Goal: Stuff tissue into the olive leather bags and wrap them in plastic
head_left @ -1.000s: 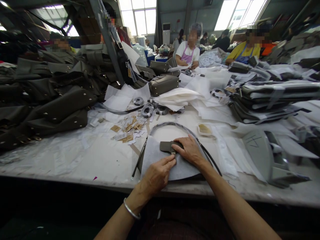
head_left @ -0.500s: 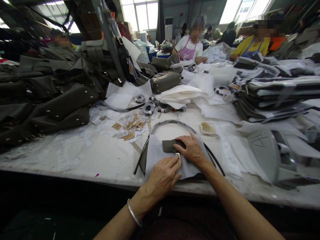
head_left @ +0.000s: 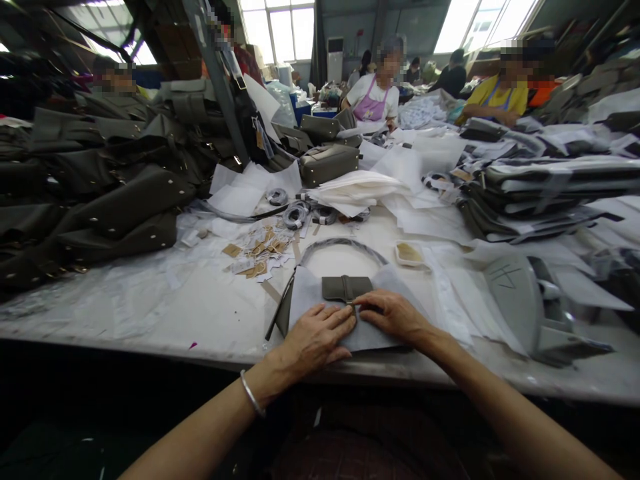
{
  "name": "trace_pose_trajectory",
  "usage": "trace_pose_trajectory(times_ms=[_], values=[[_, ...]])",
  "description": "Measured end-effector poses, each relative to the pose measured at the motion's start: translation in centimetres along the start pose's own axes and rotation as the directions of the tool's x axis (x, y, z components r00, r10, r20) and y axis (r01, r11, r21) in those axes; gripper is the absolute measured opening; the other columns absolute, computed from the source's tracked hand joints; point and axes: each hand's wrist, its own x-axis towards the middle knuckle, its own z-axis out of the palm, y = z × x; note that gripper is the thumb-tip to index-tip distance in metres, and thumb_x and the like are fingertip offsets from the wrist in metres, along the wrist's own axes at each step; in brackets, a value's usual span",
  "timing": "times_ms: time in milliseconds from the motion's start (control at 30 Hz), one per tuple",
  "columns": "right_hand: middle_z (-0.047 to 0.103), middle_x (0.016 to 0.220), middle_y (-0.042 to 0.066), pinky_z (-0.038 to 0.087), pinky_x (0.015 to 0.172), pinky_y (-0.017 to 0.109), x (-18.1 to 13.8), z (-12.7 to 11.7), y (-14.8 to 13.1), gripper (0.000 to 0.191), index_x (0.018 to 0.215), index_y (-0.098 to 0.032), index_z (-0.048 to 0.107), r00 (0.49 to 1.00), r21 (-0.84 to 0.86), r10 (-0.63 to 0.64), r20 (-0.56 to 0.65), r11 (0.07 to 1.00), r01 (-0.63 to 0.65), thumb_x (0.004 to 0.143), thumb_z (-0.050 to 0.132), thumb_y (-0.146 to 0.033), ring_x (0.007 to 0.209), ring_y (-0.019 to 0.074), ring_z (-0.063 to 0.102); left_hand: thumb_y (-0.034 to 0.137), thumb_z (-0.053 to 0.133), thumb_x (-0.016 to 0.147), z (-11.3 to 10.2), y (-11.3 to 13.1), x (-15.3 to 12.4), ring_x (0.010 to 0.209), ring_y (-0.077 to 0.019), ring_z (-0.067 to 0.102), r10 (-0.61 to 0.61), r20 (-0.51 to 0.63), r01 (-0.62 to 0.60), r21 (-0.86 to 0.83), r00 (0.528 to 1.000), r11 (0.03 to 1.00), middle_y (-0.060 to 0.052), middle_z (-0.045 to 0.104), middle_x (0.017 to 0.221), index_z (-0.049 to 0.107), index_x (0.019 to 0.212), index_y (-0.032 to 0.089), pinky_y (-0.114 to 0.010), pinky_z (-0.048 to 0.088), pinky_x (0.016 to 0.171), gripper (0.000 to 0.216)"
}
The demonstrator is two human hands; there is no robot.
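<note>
Table (head_left: 210, 320) is white, with a stained front edge, and stands in a large workshop with bright windows (head_left: 295, 33). Dark bags (head_left: 135, 207) are heaped at the left side, and paper tags (head_left: 265, 250) lie loose near the middle. Beyond, one person in a lilac apron (head_left: 373, 103) and another in a yellow top (head_left: 500, 100) sit among materials.

The bag (head_left: 283, 313) lies near the front edge, its wrapped handle (head_left: 345, 243) pointing away. A pale sheet (head_left: 305, 293) covers most of it, below an olive flap (head_left: 334, 288). The left hand (head_left: 320, 333) rests spread on the sheet, fingers nearly straight, holding nothing between them. The right hand (head_left: 395, 313) has bent fingers beside the metal clasp (head_left: 349, 304); whether they pinch it, I cannot tell.

Half a second ago, the right hand covered the flap's right half; now it is lower, and the whole flap shows.

On a grey piece (head_left: 510, 280), a handwritten mark resembles "H". Print on the tags is too small to read.
</note>
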Motion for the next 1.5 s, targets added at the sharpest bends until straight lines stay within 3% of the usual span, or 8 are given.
trace_pose_trajectory(times_ms=[167,333,500,667,767,967,1233,1500], values=[[0.067,0.106,0.006,0.054,0.085,0.030,0.5,1.0,0.7,0.025,0.110,-0.023,0.071,0.994,-0.027,-0.102,-0.024,0.994,0.102,0.094,0.052,-0.022,0.092,0.0171,0.066,0.047,0.064,0.088,-0.9,0.9,1.7,0.114,-0.0250,0.058,-0.046,0.054,0.042,0.081,0.997,0.996,-0.009,0.061,0.128,0.052,0.127,0.020,-0.041,0.043,0.098,0.049],[0.069,0.098,0.006,0.054,0.084,0.029,0.2,1.5,0.3,0.021,0.103,-0.021,0.074,0.998,0.001,-0.066,-0.006,0.998,0.066,0.093,0.056,-0.019,0.088,0.0166,0.067,0.047,0.065,0.087,-1.1,2.6,1.7,0.110,-0.0255,0.058,-0.079,0.080,0.070,0.109,0.994,0.992,-0.009,0.062,0.120,0.056,0.120,0.018,-0.046,0.040,0.103,0.045],[0.068,0.098,0.006,0.054,0.079,0.028,-0.4,2.1,-0.5,0.025,0.099,-0.022,0.075,0.999,-0.019,-0.011,0.049,1.000,0.012,0.094,0.051,-0.017,0.084,0.0160,0.066,0.052,0.067,0.084,-0.3,2.9,0.8,0.120,-0.0292,0.053,-0.118,0.065,0.113,0.071,0.991,0.991,-0.010,0.059,0.128,0.051,0.128,0.019,-0.050,0.036,0.107,0.057],[0.066,0.093,0.004,0.052,0.080,0.028,0.5,1.9,-0.3,0.017,0.091,-0.021,0.075,0.998,0.065,0.045,0.035,0.997,-0.047,0.090,0.059,-0.016,0.083,0.0158,0.065,0.062,0.071,0.075,-0.2,1.8,0.2,0.129,-0.0332,0.048,-0.055,0.105,0.049,0.057,0.993,0.997,-0.015,0.052,0.141,0.039,0.141,0.018,-0.053,0.033,0.109,0.085],[0.066,0.095,0.005,0.052,0.083,0.029,0.6,1.5,-0.5,0.016,0.095,-0.020,0.074,1.000,0.080,0.020,0.024,0.997,-0.022,0.090,0.059,-0.017,0.087,0.0166,0.064,0.052,0.066,0.085,-0.6,1.4,-0.1,0.131,-0.0319,0.047,-0.024,0.120,0.015,0.073,0.992,0.997,-0.016,0.048,0.145,0.034,0.145,0.016,-0.051,0.033,0.109,0.077],[0.064,0.102,0.006,0.052,0.087,0.032,0.3,0.6,-1.2,0.021,0.108,-0.021,0.070,0.996,0.051,-0.061,0.058,0.997,0.058,0.092,0.057,-0.019,0.091,0.0174,0.064,0.017,0.047,0.095,-3.1,-0.5,0.9,0.112,-0.0185,0.060,0.084,0.175,-0.089,0.021,0.981,0.996,-0.006,0.061,0.130,0.044,0.137,0.024,-0.032,0.044,0.093,0.043],[0.061,0.111,0.008,0.053,0.091,0.035,-0.4,0.8,-1.7,0.030,0.122,-0.022,0.064,0.995,0.043,-0.097,0.008,0.994,0.096,0.093,0.054,-0.022,0.099,0.0192,0.062,0.012,0.049,0.093,-4.8,-1.1,0.7,0.102,-0.0197,0.062,0.168,0.190,-0.195,0.133,0.967,0.972,-0.007,0.060,0.129,0.043,0.137,0.021,-0.032,0.049,0.080,0.045],[0.062,0.110,0.006,0.052,0.089,0.032,-0.3,1.2,-1.7,0.029,0.121,-0.025,0.066,1.000,0.065,-0.008,-0.020,0.998,0.009,0.093,0.057,-0.030,0.096,0.0184,0.063,0.014,0.044,0.098,-3.7,-2.1,-0.3,0.111,-0.0210,0.060,0.223,0.163,-0.240,0.092,0.961,0.966,-0.009,0.059,0.132,0.039,0.142,0.019,-0.033,0.050,0.092,0.045]])
